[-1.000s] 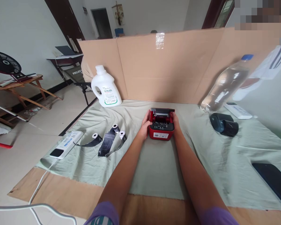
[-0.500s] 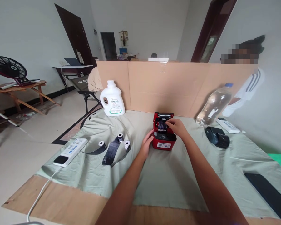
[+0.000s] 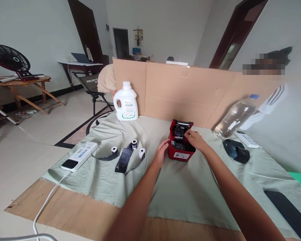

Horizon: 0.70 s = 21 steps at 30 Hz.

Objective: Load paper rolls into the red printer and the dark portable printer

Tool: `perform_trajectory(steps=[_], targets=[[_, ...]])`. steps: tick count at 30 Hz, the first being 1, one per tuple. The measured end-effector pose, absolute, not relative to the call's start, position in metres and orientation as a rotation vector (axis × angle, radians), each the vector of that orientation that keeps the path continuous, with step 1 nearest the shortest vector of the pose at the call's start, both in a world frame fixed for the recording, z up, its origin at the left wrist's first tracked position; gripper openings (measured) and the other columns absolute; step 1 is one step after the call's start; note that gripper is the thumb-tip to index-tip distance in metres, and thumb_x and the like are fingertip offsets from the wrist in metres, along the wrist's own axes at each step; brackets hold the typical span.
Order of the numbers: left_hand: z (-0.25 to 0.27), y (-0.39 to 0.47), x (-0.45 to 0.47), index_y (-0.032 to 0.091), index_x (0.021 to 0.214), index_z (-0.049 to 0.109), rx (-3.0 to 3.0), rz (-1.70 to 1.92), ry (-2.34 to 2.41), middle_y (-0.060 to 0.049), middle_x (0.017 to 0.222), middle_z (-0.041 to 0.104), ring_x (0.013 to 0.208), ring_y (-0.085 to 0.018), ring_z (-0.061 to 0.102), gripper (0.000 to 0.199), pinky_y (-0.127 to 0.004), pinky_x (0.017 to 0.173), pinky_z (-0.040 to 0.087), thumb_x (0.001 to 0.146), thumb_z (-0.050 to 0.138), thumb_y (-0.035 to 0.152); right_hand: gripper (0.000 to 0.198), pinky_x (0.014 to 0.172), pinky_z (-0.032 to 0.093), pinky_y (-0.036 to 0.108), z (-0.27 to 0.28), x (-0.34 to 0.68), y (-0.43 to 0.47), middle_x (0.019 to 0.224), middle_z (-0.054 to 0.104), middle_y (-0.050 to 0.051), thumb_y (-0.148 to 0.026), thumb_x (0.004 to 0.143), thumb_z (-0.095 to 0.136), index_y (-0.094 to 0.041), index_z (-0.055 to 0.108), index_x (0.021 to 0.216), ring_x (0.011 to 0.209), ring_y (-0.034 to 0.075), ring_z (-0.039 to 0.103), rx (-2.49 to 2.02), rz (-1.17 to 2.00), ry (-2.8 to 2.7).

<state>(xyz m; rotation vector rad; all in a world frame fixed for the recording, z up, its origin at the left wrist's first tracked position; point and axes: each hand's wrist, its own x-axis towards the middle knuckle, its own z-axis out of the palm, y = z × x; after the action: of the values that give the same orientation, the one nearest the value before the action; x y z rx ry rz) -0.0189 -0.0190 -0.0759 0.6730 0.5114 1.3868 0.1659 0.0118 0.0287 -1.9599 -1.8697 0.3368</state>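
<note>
A small red printer (image 3: 181,155) with its lid raised stands before me on the cloth, and dark, shiny film shows in its black inside. Fingers stretched, my left hand (image 3: 162,151) lies against the printer's left side. My right hand (image 3: 194,139) reaches over the right side, its fingertips pressed together by the film at the opening; what they pinch, if anything, is hidden. To the left lie a roll with black film (image 3: 114,151), another black film roll (image 3: 133,144) trailing a wide strip, and a third roll (image 3: 141,153) with a narrow strip.
A white bottle (image 3: 126,103) and cardboard panel (image 3: 170,90) stand behind. At left lies a white power strip (image 3: 80,155) with a cable. On the right are a large clear bottle (image 3: 237,115), a dark device (image 3: 234,150) and a black slab (image 3: 288,211). A person sits beyond the panel.
The view has shifted, so things appear farther right. My right fingertips have moved slightly down and right over the printer's opening. My left hand stays at its side.
</note>
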Motion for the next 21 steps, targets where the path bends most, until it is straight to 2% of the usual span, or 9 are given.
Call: perform_trajectory(steps=[3,5,7,10,15,18,21], targets=[[-0.074,-0.020,-0.019,0.018,0.108,0.076,0.659,1.387,0.522,-0.010,0.124,0.070,0.131,-0.033,0.053,0.046,-0.045,0.114,0.037,0.069,0.082,0.043,0.023,0.100,0.037,0.049,0.023,0.162,0.013,0.101,0.071,0.007,-0.038,0.090,0.048,-0.024,0.065,0.084,0.121,0.033,0.049,-1.934,0.368,-1.926],[-0.073,-0.021,-0.020,0.018,0.108,0.076,0.657,1.381,0.530,-0.010,0.125,0.070,0.132,-0.033,0.053,0.046,-0.044,0.113,0.038,0.069,0.083,0.042,0.023,0.096,0.041,0.044,0.018,0.161,0.016,0.098,0.071,0.006,-0.039,0.087,0.051,-0.024,0.067,0.081,0.116,0.031,0.053,-1.853,0.425,-1.912],[-0.071,-0.022,-0.020,0.018,0.108,0.076,0.656,1.379,0.528,-0.011,0.125,0.069,0.132,-0.034,0.052,0.047,-0.044,0.113,0.038,0.068,0.083,0.042,0.025,0.084,0.045,0.037,0.013,0.164,0.018,0.087,0.069,0.005,-0.042,0.084,0.051,-0.022,0.065,0.077,0.096,0.026,0.060,-1.733,0.527,-1.809],[-0.071,-0.022,-0.020,0.018,0.107,0.076,0.641,1.375,0.531,-0.011,0.124,0.070,0.132,-0.034,0.052,0.047,-0.044,0.113,0.039,0.067,0.083,0.042,0.033,0.071,0.046,0.033,0.012,0.172,0.016,0.070,0.064,0.003,-0.051,0.082,0.053,-0.021,0.059,0.070,0.070,0.020,0.057,-1.557,0.633,-1.614],[-0.072,-0.019,-0.019,0.018,0.104,0.076,0.625,1.385,0.525,-0.010,0.120,0.071,0.129,-0.033,0.055,0.045,-0.045,0.113,0.038,0.067,0.082,0.042,0.041,0.083,0.048,0.034,0.024,0.179,0.011,0.076,0.072,0.007,-0.055,0.088,0.049,-0.021,0.059,0.068,0.077,0.021,0.063,-1.360,0.710,-1.665],[-0.073,-0.017,-0.019,0.018,0.103,0.076,0.627,1.384,0.520,-0.010,0.120,0.071,0.129,-0.033,0.055,0.044,-0.045,0.114,0.037,0.067,0.082,0.042,0.034,0.081,0.050,0.035,0.035,0.178,0.019,0.079,0.074,0.008,-0.046,0.088,0.048,-0.020,0.064,0.073,0.077,0.023,0.066,-1.405,0.783,-1.886],[-0.074,-0.017,-0.020,0.019,0.105,0.077,0.648,1.381,0.530,-0.009,0.125,0.070,0.130,-0.032,0.054,0.041,-0.045,0.115,0.036,0.070,0.080,0.041,0.017,0.083,0.049,0.034,0.044,0.172,0.034,0.087,0.075,0.007,-0.023,0.078,0.055,-0.019,0.072,0.076,0.083,0.024,0.067,-1.581,0.690,-2.236]])
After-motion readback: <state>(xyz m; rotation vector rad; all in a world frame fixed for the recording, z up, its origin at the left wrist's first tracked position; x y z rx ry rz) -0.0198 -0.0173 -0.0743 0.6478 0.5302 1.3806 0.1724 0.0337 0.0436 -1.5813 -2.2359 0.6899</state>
